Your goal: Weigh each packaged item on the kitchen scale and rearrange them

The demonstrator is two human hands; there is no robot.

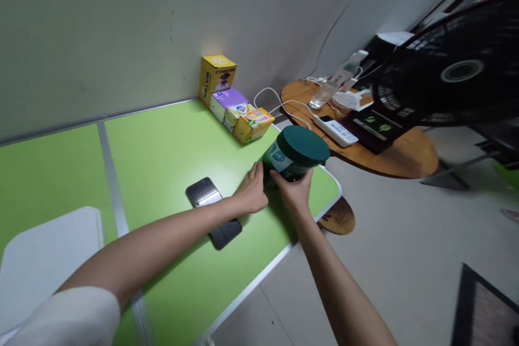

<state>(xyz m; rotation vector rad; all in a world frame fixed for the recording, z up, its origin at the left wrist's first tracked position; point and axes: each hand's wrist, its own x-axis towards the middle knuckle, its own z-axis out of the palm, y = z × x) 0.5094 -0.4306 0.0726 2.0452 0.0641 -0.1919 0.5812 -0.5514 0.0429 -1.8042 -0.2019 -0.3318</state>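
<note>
A dark green canister with a wide round lid and a pale label stands near the right end of the green table, leaning slightly to the right in this view. My right hand grips its near right side, the thumb across the front. Against its left side my left hand is pressed, fingers close together, so both hands clasp the canister between them. The canister's base is partly hidden by the hands. A black phone lies on the table, partly covered by my left forearm.
Several small boxes, among them a yellow box and a purple-topped box, stand by the wall. A round wooden table holds a water bottle and a white power strip. A black fan is at right; a white panel lies left.
</note>
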